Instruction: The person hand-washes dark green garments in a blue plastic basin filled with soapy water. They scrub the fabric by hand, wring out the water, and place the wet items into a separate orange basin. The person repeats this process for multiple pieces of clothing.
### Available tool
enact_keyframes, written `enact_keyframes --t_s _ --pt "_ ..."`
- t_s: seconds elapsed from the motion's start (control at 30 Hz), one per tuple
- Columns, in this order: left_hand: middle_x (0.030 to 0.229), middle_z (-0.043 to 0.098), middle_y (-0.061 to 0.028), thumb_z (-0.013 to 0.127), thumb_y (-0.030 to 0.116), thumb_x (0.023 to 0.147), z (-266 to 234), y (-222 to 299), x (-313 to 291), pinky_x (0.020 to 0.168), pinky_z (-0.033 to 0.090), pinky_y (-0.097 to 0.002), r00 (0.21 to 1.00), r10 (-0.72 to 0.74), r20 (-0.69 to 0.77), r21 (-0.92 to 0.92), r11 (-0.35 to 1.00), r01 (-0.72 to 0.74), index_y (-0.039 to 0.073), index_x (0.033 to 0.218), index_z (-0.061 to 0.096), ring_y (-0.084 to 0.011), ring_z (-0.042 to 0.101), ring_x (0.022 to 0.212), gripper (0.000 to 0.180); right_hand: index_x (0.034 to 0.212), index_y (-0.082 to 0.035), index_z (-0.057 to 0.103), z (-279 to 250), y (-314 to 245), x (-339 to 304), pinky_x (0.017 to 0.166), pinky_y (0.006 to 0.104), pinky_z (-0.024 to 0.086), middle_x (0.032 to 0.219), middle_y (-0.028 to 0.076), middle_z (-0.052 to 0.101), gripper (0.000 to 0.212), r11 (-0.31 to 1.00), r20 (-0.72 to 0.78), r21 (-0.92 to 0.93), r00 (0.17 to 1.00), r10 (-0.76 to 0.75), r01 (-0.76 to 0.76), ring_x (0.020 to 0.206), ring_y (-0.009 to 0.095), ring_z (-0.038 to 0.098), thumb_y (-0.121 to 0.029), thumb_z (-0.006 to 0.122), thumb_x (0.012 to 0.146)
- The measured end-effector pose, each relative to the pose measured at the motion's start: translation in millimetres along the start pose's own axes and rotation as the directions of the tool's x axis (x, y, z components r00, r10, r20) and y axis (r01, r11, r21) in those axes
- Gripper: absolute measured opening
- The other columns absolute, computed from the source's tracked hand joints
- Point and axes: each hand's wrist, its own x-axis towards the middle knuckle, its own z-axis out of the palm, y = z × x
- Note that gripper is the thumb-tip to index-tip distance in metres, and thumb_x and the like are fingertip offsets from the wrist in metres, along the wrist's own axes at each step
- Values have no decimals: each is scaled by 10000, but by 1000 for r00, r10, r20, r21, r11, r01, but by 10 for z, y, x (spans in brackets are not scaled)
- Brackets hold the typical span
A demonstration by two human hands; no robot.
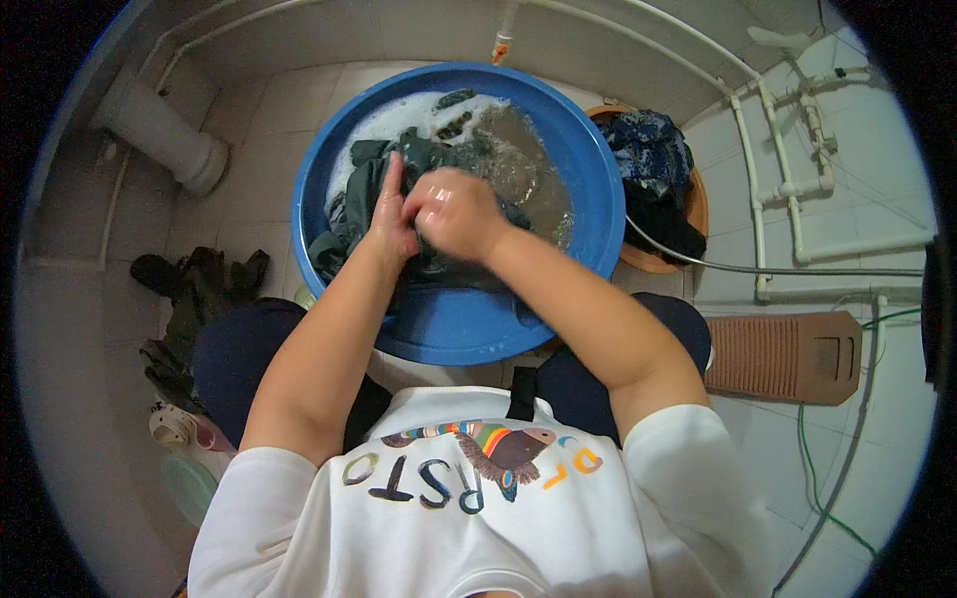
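Note:
My left hand (391, 221) is over a blue basin (464, 324), edge-on, with a long digit stretched upward. Against its palm side presses my right hand (461, 209), closed into a fist, wet and slightly blurred. Whatever the fist may grip is hidden. Under and around both hands lies a wet dark green garment (361, 191), bunched in the basin. White suds (384, 122) float at the far left, and murky grey water (523, 164) fills the right part. A small dark patterned piece of cloth (455, 127) pokes out of the foam.
An orange basin (698, 214) with blue patterned clothes (643, 149) stands right of the blue one. A brown washboard (783, 357) lies on the floor at right. Dark clothes (204, 299) are piled at left near a clog (171, 426). White pipes (753, 169) line the wall.

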Motion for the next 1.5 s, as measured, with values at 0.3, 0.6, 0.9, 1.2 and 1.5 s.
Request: enact_keyframes --t_s 0.3,0.6,0.9,1.2,1.5 --pt "994 569 -133 420 197 814 -533 -362 322 767 466 -379 925 267 270 189 927 -323 54 1107 476 -242 566 852 331 682 -91 550 121 -256 -166 595 334 460 730 71 525 121 992 36 -23 992 -122 123 683 261 547 -166 592 596" --pt "951 565 -133 392 192 787 69 -550 237 750 450 -450 984 75 -164 246 969 -33 41 972 509 -283 550 840 265 668 -33 532 -10 910 -469 582 403 403 786 156 544 286 773 -208 -111 775 597 -625 692 346 506 -289 529 794" --pt "1153 495 -120 531 483 766 -244 -337 465 887 369 -438 981 164 -104 106 982 -153 70 1177 440 -297 482 1019 590 985 23 538 5 1745 -1129 723 363 416 971 180 552 481 557 210 30 550 808 -830 851 263 532 -390 560 740" --pt "1225 405 -138 601 440 734 -57 -397 208 875 365 -415 925 296 -237 450 878 -166 68 1257 314 -283 431 1070 704 1061 19 482 -110 1606 -1075 844 375 391 1024 214 513 420 225 -89 -516 313 946 -827 977 378 468 -176 524 691" --pt "937 581 -98 505 556 753 -162 -181 255 800 426 -438 994 -2 109 -96 995 13 100 918 571 -253 551 856 489 926 -34 504 253 243 -263 738 384 433 912 162 532 344 955 -178 143 943 283 -259 857 347 503 -94 506 588"
